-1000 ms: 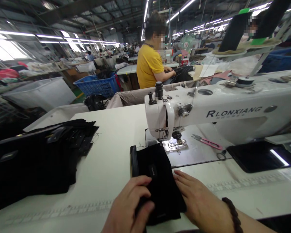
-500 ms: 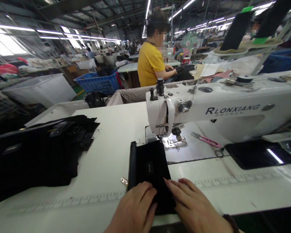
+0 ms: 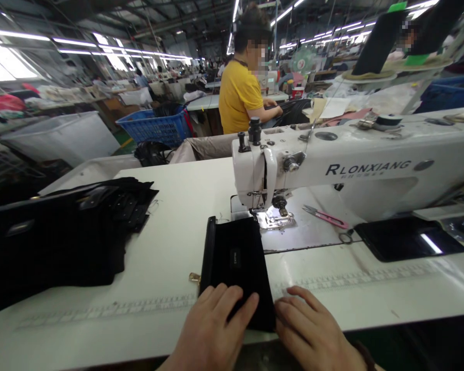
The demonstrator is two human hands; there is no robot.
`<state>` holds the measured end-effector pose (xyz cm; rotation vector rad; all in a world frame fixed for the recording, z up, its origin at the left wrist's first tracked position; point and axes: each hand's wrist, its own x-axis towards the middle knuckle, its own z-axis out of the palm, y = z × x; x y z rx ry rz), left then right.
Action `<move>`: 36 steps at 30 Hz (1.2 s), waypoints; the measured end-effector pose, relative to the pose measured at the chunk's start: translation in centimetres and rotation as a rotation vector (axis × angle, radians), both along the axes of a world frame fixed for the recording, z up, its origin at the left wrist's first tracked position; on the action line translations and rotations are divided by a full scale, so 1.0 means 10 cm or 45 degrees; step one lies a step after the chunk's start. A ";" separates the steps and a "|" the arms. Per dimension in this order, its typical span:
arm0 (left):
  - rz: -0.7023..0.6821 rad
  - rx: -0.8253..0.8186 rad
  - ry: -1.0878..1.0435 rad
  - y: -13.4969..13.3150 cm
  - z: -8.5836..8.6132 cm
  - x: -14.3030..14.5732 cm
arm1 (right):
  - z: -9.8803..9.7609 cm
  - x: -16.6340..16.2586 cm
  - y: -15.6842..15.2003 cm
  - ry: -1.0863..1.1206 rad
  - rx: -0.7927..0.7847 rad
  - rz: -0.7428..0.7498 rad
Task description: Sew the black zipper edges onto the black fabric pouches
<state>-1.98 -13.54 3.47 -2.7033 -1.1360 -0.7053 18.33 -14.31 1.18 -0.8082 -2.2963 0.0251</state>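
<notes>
The black pouch (image 3: 235,263) had been slid nearer the presser foot (image 3: 275,220), steadied flat by the released left grip (image 3: 212,335) and right grip (image 3: 313,335).

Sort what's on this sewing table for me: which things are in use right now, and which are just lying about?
In hand: black fabric piece under the left hand, right hand at its edge; sewing machine just beyond it.
Lying about: pink snips, pile of black pieces, dark panel, blue basket.

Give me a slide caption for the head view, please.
Left hand on black fabric piece, right hand at its edge, before sewing machine.
</notes>
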 end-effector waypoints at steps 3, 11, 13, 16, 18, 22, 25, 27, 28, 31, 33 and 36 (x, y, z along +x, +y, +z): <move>-0.135 -0.069 0.006 -0.01 0.01 0.09 | 0.02 0.02 -0.02 0.058 -0.023 0.019; -0.244 -0.192 0.030 -0.06 -0.07 0.06 | -0.14 0.06 -0.06 0.108 -0.060 0.046; -0.258 -0.210 0.049 -0.07 -0.08 0.05 | -0.19 0.07 -0.08 0.130 -0.100 0.038; -0.274 -0.222 0.062 -0.08 -0.09 0.05 | -0.23 0.08 -0.09 0.162 -0.127 0.016; -0.276 -0.232 0.067 -0.09 -0.10 0.06 | -0.22 0.09 -0.09 0.153 -0.133 0.013; -0.261 -0.267 0.086 -0.08 -0.13 0.06 | -0.18 0.08 -0.09 0.157 -0.144 0.010; -0.267 -0.285 0.092 -0.08 -0.13 0.06 | -0.15 0.06 -0.08 0.180 -0.149 -0.011; -0.273 -0.289 0.093 -0.08 -0.13 0.06 | -0.14 0.05 -0.08 0.197 -0.147 -0.022; -0.274 -0.291 0.098 -0.08 -0.13 0.06 | -0.14 0.05 -0.08 0.194 -0.141 -0.018; -0.268 -0.291 0.119 -0.08 -0.13 0.07 | -0.11 0.06 -0.07 0.136 -0.097 0.013; -0.243 -0.261 0.107 -0.09 -0.14 0.09 | -0.07 0.05 -0.06 0.105 -0.040 0.001; -0.174 -0.153 0.070 -0.10 -0.13 0.11 | 0.04 0.04 -0.04 0.093 0.017 -0.037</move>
